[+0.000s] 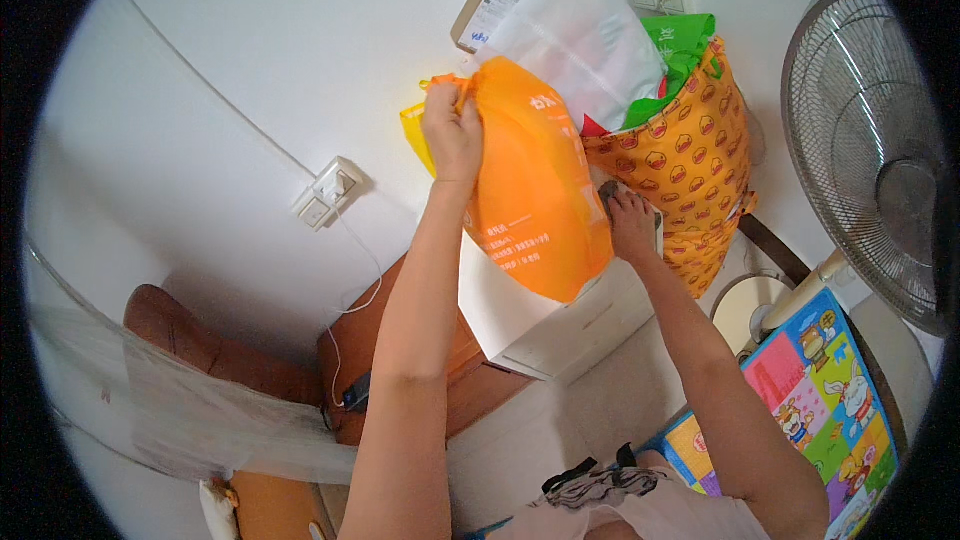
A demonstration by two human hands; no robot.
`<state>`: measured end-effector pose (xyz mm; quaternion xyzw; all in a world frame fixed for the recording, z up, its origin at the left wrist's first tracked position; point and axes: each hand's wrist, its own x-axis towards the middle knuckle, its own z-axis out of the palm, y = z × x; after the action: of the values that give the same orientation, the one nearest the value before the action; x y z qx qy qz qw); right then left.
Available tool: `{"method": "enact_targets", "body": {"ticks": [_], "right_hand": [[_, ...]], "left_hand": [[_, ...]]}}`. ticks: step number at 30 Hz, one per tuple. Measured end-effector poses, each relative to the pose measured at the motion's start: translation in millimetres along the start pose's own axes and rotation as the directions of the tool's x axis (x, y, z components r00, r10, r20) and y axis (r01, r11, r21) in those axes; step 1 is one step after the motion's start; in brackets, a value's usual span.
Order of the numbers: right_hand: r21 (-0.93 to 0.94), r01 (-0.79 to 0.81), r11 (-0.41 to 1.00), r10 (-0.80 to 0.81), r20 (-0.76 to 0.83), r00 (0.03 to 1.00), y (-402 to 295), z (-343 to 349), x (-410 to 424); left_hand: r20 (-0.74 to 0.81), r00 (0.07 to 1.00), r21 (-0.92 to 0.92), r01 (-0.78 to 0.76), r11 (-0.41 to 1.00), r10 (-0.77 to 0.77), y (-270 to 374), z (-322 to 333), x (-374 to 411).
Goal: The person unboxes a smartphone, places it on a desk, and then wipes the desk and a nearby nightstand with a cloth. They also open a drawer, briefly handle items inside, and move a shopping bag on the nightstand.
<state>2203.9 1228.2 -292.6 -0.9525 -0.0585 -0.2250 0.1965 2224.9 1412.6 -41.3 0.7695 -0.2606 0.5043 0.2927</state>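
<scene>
My left hand grips the gathered top of an orange non-woven bag printed with white writing, and lifts it. The bag hangs in front of a white box-like cabinet and covers part of its top. My right hand is low at the bag's right side, over the cabinet top. Its fingers press on a dark grey cloth, mostly hidden beneath them. Close behind that hand stands an orange bag with duck-face prints. A white plastic bag and a green bag rise from its mouth.
A labelled cardboard box leans at the wall. A standing fan is on the right, above a colourful play mat. Left are a wall socket with a white cord, a brown wooden cabinet and mosquito netting.
</scene>
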Motion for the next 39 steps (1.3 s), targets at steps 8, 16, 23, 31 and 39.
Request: {"method": "enact_targets", "body": {"ticks": [8, 16, 23, 31, 39], "right_hand": [[-0.030, 0.034, 0.999, -0.036, -0.039, 0.999, 5.3, 9.1, -0.6], [-0.141, 0.026, 0.990, -0.035, -0.067, 0.997, 34.9, 50.7, 7.0], [-0.223, -0.014, 0.975, -0.028, -0.183, 0.983, 29.1, 57.3, 11.6], [-0.124, -0.039, 0.992, 0.028, -0.090, 0.996, 17.4, 44.9, 8.2], [-0.073, -0.087, 0.993, 0.086, -0.014, 0.996, 10.5, 15.5, 2.2]], "left_hand": [[0.037, 0.990, 0.063, -0.136, 0.989, 0.133, 4.0, 17.3, -24.7], [0.194, 0.977, -0.060, -0.076, 0.995, 0.087, 51.3, 18.1, -49.2], [0.289, 0.957, 0.025, -0.013, 1.000, 0.005, 78.3, -22.5, -92.2], [0.381, 0.736, 0.096, 0.571, 0.815, -0.560, 102.8, -10.5, -198.6], [0.212, 0.912, -0.005, 0.359, 0.933, -0.350, 38.2, 38.5, -209.5]]}}
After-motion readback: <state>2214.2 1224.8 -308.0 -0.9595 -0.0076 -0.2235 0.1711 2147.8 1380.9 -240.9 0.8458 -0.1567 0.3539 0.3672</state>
